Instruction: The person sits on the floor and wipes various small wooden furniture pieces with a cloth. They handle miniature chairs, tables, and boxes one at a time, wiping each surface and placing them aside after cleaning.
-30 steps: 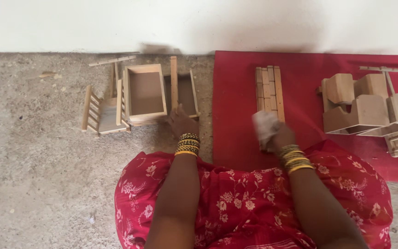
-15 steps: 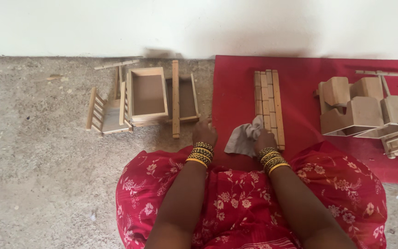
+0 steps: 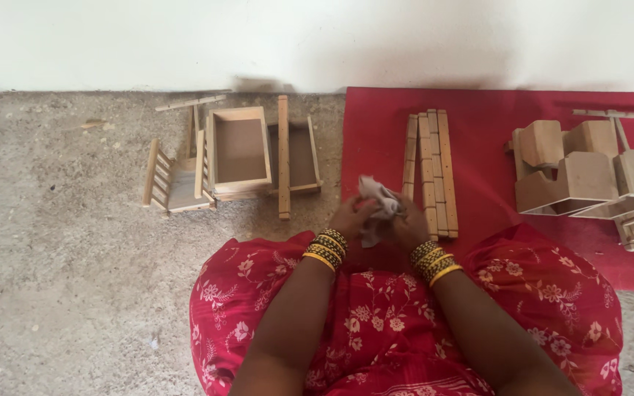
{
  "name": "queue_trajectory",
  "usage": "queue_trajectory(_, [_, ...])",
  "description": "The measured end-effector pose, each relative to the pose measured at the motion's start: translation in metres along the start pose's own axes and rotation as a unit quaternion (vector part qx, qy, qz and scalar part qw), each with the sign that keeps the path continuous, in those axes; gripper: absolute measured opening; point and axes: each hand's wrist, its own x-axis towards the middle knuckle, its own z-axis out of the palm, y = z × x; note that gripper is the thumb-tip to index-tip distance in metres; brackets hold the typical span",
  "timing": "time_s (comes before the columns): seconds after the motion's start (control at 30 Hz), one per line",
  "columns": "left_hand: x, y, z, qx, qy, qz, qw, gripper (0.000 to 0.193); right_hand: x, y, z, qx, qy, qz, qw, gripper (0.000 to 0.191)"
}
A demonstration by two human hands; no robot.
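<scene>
Both hands, left hand (image 3: pixel 351 218) and right hand (image 3: pixel 409 226), clutch a grey cloth (image 3: pixel 377 205) over rough concrete floor (image 3: pixel 60 279) (red mat (image 3: pixel 493 132) alongside).

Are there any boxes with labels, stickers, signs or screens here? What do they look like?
No labels, signs or screens show.
Open wooden box: on the grey floor, left of the red mat; rectangular, plain pale wood.
Wooden house-shaped pieces: on the mat's right side; plain wood, unmarked.
Grey cloth: crumpled, held in the left hand and right hand.
</scene>
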Motion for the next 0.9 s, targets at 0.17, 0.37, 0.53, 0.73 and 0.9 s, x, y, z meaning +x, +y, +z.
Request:
queue_trajectory(0.17, [-0.010, 0.001, 0.021, -0.276, -0.154, -0.109, 0.942, 0.074, -0.020, -0.032, 0.003, 0.012, -0.088, -0.046, 0.995, 0.046])
queue_trajectory(0.37, [-0.002, -0.005, 0.014, -0.149, -0.019, -0.045, 0.988, 0.052, 0.008, -0.019, -0.012, -0.372, 0.091, 0.009, 0.924, 0.039])
queue_trajectory(0.53, [0.006, -0.015, 0.012, -0.043, 0.036, -0.045, 0.997, 0.047, 0.022, 0.005, -0.006, -0.347, 0.078, 0.051, 0.933, 0.063])
queue_trajectory(0.73, [-0.001, -0.012, 0.014, -0.090, -0.011, -0.112, 0.990, 0.058, 0.003, 0.005, -0.010, 0.094, 0.024, 0.133, 0.986, 0.038])
queue_trajectory(0.9, [0.001, -0.010, 0.016, 0.090, -0.098, -0.078, 0.988, 0.067, -0.006, 0.007, -0.019, 0.012, 0.020, 0.118, 0.993, 0.030])
